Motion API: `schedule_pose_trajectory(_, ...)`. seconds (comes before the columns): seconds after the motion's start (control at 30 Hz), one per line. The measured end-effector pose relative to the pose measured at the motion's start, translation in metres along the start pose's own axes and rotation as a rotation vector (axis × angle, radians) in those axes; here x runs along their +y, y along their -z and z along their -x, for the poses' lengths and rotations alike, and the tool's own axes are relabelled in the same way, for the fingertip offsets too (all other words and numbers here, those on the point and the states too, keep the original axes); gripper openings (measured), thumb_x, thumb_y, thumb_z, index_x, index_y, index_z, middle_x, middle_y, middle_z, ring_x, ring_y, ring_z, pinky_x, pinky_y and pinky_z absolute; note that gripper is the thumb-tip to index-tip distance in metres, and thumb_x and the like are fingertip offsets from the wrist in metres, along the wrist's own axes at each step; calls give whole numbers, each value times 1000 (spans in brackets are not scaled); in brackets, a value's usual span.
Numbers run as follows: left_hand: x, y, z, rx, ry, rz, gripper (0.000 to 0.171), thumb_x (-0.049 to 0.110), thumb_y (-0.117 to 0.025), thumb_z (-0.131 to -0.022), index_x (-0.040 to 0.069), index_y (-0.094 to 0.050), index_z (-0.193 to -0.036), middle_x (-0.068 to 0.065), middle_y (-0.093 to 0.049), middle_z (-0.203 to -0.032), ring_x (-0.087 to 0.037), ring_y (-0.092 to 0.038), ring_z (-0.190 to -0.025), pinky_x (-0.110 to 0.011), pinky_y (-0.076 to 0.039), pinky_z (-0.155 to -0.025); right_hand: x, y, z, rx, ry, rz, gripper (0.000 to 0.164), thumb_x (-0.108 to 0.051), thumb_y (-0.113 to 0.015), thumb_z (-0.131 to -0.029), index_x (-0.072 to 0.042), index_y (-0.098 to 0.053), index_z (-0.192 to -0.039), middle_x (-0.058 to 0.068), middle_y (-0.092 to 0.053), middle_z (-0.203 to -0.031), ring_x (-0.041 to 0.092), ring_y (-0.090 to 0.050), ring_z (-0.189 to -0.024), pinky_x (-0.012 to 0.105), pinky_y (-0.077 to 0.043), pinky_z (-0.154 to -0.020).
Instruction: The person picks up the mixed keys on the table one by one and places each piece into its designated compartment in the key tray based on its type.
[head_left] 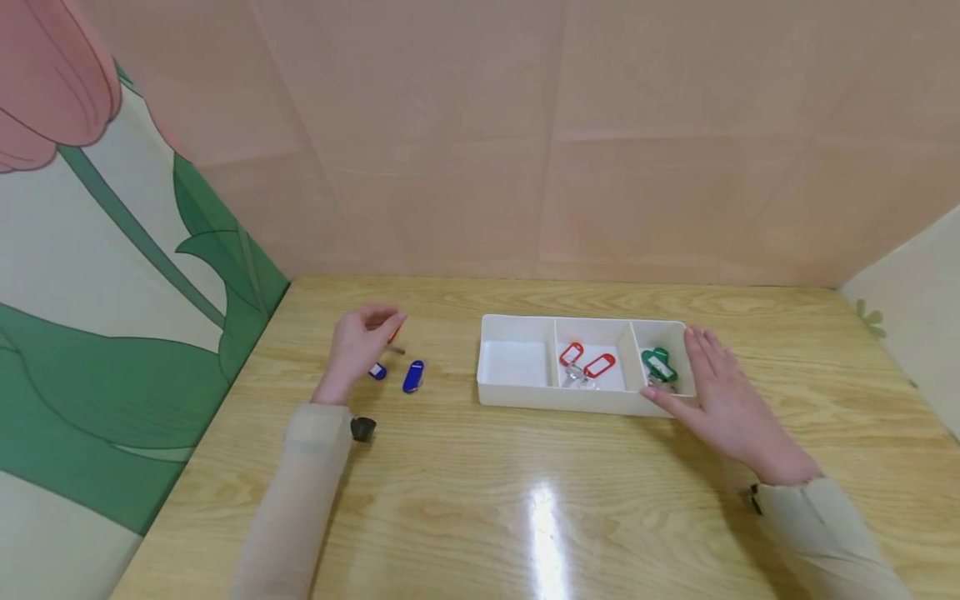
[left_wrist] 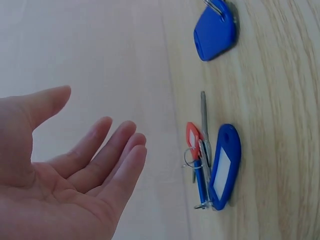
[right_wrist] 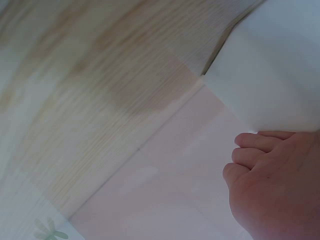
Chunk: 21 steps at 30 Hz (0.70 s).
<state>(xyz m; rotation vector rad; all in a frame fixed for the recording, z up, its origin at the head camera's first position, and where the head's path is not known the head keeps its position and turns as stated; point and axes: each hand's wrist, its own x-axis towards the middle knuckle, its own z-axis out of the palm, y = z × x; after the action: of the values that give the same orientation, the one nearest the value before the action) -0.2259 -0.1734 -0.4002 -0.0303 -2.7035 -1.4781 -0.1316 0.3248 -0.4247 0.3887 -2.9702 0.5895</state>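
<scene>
A white three-compartment tray [head_left: 517,398] sits on the wooden table. My right hand [head_left: 723,404] rests against its right end, thumb over the front rim and fingers extended along the end wall. Left of the tray, my left hand [left_wrist: 75,170] hovers beside several key tags, thumb apart from the loosely bent fingers. Close to it are a red key tag [left_wrist: 192,137] with a metal key, a blue key tag [left_wrist: 233,145] with a white label, and another blue tag [left_wrist: 216,35] with a ring. From the head, the fingertips overlap the red tag.
Red key tags [head_left: 599,365] with keys lie in the tray's middle compartment, green key tags [head_left: 660,365] in the right one. A pink-beige wall [head_left: 555,167] stands behind the table, and a panel with printed leaves [head_left: 135,400] borders the left side.
</scene>
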Motion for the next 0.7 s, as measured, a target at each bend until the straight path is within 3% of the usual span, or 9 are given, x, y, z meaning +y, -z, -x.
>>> schedule_pose_trajectory(0.3, -7, 1, -9, -51, 91, -48, 48, 41, -63, -101, 5, -64, -132, -13, -66, -124, -29, -61, -113, -47, -49, -97, -1, 1, 0, 0, -1, -8, 105, -53, -64, -97, 3, -2, -160, 29, -4, -165, 37, 8, -153, 47, 6, -121)
schedule_pose_trajectory(0.7, -13, 3, -19, -99, 114, -107, 52, 44, -60, -102, 4, -61, -135, -15, -63, -129, -32, -58, -117, -48, -48, -98, -2, 2, 0, -4, -7, -13, 105, -54, -64, -97, 2, -2, -161, 28, -4, -165, 36, 8, -153, 48, 6, -121)
